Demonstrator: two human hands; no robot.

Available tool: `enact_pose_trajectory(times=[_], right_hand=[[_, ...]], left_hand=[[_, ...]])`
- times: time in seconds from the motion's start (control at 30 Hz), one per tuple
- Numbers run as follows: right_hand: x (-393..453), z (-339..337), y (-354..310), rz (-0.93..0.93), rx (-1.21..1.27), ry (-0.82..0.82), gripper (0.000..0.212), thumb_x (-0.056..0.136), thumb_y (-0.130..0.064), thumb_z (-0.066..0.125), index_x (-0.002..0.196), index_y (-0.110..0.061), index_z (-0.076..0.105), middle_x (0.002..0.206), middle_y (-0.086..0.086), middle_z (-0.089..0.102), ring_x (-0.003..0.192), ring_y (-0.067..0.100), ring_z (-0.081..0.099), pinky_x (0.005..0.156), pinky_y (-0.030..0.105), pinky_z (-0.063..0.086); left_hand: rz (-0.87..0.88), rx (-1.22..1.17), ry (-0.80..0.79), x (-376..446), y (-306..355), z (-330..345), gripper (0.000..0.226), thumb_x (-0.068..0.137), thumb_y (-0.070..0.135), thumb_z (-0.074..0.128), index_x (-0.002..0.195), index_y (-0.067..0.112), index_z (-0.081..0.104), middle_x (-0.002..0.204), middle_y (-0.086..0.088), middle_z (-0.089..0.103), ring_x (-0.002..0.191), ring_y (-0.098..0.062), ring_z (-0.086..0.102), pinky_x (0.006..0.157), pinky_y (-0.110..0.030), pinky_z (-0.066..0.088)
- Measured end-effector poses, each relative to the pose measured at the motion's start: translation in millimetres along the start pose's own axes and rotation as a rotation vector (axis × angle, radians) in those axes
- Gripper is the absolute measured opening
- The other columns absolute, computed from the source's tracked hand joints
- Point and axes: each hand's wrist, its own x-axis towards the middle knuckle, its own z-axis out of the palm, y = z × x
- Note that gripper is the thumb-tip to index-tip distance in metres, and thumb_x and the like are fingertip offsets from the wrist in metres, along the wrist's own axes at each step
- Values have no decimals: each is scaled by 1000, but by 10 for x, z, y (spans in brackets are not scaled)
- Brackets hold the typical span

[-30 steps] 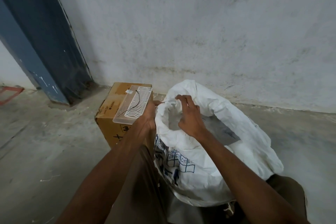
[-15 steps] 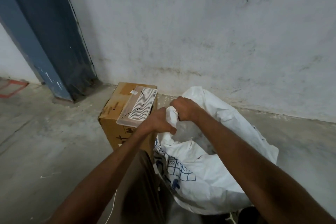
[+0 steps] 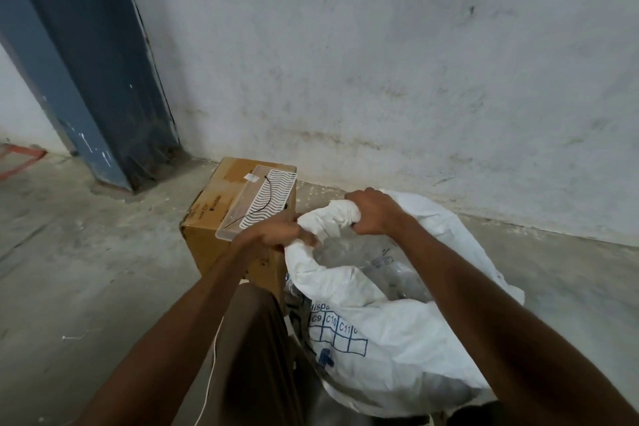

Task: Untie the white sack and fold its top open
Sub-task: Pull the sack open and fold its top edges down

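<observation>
The white sack (image 3: 390,339) stood on the concrete floor (image 3: 86,270) near the foot of the wall (image 3: 380,62), leaning against the person's legs, its mouth already open and clear plastic contents showing inside. No tie was visible around the neck, so the untying looked done and the folding of the top seemed to be in hand. The right hand (image 3: 375,213) had its fingers curled tight around a rolled bunch of the far rim, probably to turn that thick edge outward and down. The left hand (image 3: 280,235) pinched the rim on the near left side, apparently to brace the mouth so the roll would not drag the whole sack round. A cardboard box (image 3: 221,214) sat just beside the sack on its left, carrying a clear tray with a white wavy grille (image 3: 266,202). A blue pillar (image 3: 86,62) rose at the floor's far left.
</observation>
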Motion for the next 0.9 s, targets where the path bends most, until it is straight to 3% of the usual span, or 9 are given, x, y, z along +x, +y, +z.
enact_pose_trajectory(times=[0.1, 0.17, 0.27, 0.47, 0.6, 0.67, 0.73, 0.83, 0.9], right_hand=[[45, -68, -64, 52, 20, -48, 49, 62, -28, 74, 110, -22, 65, 102, 3, 69, 93, 27, 68, 76, 34, 53], [111, -128, -166, 52, -5, -91, 51, 63, -27, 78, 112, -21, 63, 102, 3, 67, 93, 27, 68, 78, 34, 53], [157, -219, -251, 31, -85, -132, 77, 54, -26, 86, 126, -23, 58, 112, 2, 65, 102, 25, 65, 79, 34, 50], [-5, -329, -56, 16, -314, -64, 65, 59, -34, 87, 119, -25, 65, 115, 2, 62, 105, 22, 62, 86, 35, 47], [-122, -182, 220, -97, -548, 135, 51, 65, -28, 80, 114, -19, 70, 122, 5, 61, 124, 28, 50, 117, 46, 28], [-136, -130, 247, -51, -486, 118, 45, 68, -29, 79, 111, -20, 72, 113, 4, 68, 116, 26, 59, 119, 45, 29], [-137, -101, 248, 49, -280, 51, 40, 74, -29, 74, 112, -18, 68, 109, 6, 69, 103, 26, 64, 99, 37, 46], [-106, -132, 250, 132, -13, -5, 46, 72, -25, 73, 114, -10, 61, 108, 10, 62, 97, 31, 63, 75, 33, 49], [-49, -166, 227, 136, 80, -39, 49, 69, -22, 76, 113, -9, 59, 105, 9, 60, 92, 30, 64, 69, 32, 49]], left_hand=[[180, 493, 219, -55, 119, 166, 109, 54, 56, 87, 144, 20, 38, 132, -5, 55, 116, -27, 57, 95, -41, 52], [267, 805, 440, -54, 235, 424, 112, 58, 56, 83, 148, 20, 28, 134, -10, 52, 121, -33, 53, 99, -48, 47], [211, 905, 569, 19, 430, 614, 105, 65, 45, 82, 148, 13, 26, 132, -15, 55, 124, -35, 53, 103, -49, 44], [170, 563, 345, 242, 388, 335, 48, 85, 30, 69, 125, 5, 58, 123, -14, 64, 109, -31, 63, 84, -34, 50], [109, 397, 108, 327, 400, 164, 24, 76, 9, 74, 95, -6, 73, 109, -24, 70, 88, -32, 66, 66, -29, 47], [35, 327, 42, 398, 370, 154, 39, 76, 11, 75, 111, -3, 66, 117, -19, 66, 97, -31, 64, 73, -30, 48], [36, 363, 104, 440, 342, 182, 70, 76, 26, 79, 135, 2, 51, 131, -15, 56, 117, -33, 57, 85, -32, 47], [260, 644, 428, 451, 320, 324, 112, 56, 50, 84, 147, 15, 29, 139, -15, 45, 126, -35, 49, 98, -44, 50], [424, 845, 486, 434, 388, 482, 116, 53, 54, 82, 149, 18, 27, 137, -12, 48, 124, -33, 51, 101, -48, 48]])
